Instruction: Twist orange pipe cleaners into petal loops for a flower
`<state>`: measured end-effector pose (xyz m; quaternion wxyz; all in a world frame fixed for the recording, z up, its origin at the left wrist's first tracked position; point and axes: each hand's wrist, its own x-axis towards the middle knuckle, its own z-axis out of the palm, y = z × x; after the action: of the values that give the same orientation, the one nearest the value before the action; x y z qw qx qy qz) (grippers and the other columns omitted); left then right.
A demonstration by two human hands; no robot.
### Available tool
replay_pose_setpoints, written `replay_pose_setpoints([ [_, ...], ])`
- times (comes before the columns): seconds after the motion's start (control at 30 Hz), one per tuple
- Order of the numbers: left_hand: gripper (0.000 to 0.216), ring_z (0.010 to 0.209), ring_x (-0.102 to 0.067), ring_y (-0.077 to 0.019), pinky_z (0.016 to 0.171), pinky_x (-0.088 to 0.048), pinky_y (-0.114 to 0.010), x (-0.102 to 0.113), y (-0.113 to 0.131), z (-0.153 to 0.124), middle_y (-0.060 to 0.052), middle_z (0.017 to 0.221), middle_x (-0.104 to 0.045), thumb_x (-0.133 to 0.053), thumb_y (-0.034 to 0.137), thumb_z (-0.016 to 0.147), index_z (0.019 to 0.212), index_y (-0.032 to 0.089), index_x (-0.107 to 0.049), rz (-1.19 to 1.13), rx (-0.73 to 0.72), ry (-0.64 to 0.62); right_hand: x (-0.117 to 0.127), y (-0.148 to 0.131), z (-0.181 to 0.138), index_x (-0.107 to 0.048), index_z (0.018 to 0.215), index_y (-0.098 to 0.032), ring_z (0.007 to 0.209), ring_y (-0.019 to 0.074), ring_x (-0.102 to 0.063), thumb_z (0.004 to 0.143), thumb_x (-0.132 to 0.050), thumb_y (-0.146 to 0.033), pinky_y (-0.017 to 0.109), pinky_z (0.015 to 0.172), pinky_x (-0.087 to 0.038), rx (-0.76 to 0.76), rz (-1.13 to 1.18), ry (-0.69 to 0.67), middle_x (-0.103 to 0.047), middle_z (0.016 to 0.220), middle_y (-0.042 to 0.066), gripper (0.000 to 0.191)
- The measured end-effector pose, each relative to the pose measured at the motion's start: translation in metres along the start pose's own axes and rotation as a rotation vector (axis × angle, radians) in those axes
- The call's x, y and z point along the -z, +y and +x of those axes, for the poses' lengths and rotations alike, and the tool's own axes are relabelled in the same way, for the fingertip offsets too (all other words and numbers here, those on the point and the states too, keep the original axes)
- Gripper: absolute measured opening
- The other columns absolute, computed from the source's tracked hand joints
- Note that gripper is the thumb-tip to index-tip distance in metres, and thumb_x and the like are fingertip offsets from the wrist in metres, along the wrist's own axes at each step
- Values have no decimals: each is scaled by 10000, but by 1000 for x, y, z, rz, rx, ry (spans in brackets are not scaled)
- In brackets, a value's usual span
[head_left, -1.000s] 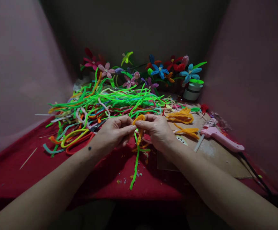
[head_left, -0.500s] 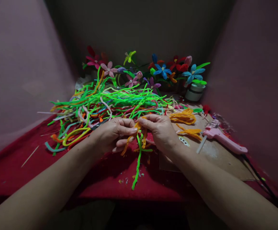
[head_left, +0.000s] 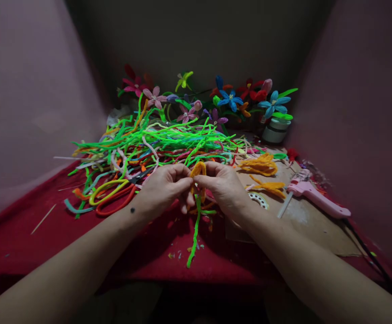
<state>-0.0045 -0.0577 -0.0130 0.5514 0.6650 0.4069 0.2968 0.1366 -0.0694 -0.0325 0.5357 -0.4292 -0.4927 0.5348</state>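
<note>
Both hands meet over the near middle of the red cloth, pinching one orange pipe cleaner (head_left: 198, 168) that is bent into a loop. My left hand (head_left: 172, 184) is closed on its left side, thumb against fingers. From the other side my right hand (head_left: 221, 182) grips it between thumb and forefinger. A green pipe cleaner (head_left: 196, 238) lies on the cloth below the hands, its upper part partly covered. Left of my left hand are scissors (head_left: 114, 198) with a yellow and a red handle, blades partly under the pile.
A heap of mostly green pipe cleaners (head_left: 168, 137) spreads behind the hands. Pipe-cleaner flowers (head_left: 229, 100) stand at the back, by a white jar (head_left: 275, 130). On cardboard (head_left: 317, 234) at right lie orange bundles (head_left: 259, 164) and a pink glue gun (head_left: 317, 198).
The orange pipe cleaner has gone from hanging ends to an upright loop between the fingertips. My left hand shifted slightly, showing more of the scissors' red handle.
</note>
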Motion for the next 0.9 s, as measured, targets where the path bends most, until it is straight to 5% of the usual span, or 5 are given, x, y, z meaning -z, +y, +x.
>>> replay_pose_setpoints([
  [0.37,38,419,-524,-96,459,-411,-213,-10,-12,0,51,486,-553,-493,168,752,717,183,-489,495,-256,320,-2,2,2,-566,696,-176,631,116,-506,604,-521,-119,241,586,-391,144,-212,83,-554,654,-26,117],
  [0.5,50,349,-513,-105,384,-412,-213,-4,-4,3,65,453,-553,-492,181,774,752,195,-450,205,-106,238,5,-5,4,-577,660,-165,494,82,-446,647,-592,-207,226,476,-336,53,-144,59,-539,574,-34,47],
  [0.63,90,329,-517,-110,348,-434,-216,2,3,4,64,444,-564,-525,145,753,744,186,-446,38,-39,211,11,-10,5,-525,546,-167,356,65,-393,627,-661,-241,215,387,-293,-112,-119,-97,-455,405,-55,175],
  [0.9,117,345,-548,-129,386,-465,-233,9,2,3,36,436,-592,-606,161,709,769,148,-507,-155,-27,124,5,-7,5,-557,591,-151,419,87,-523,575,-744,-252,214,432,-422,29,118,-41,-582,488,-26,213],
])
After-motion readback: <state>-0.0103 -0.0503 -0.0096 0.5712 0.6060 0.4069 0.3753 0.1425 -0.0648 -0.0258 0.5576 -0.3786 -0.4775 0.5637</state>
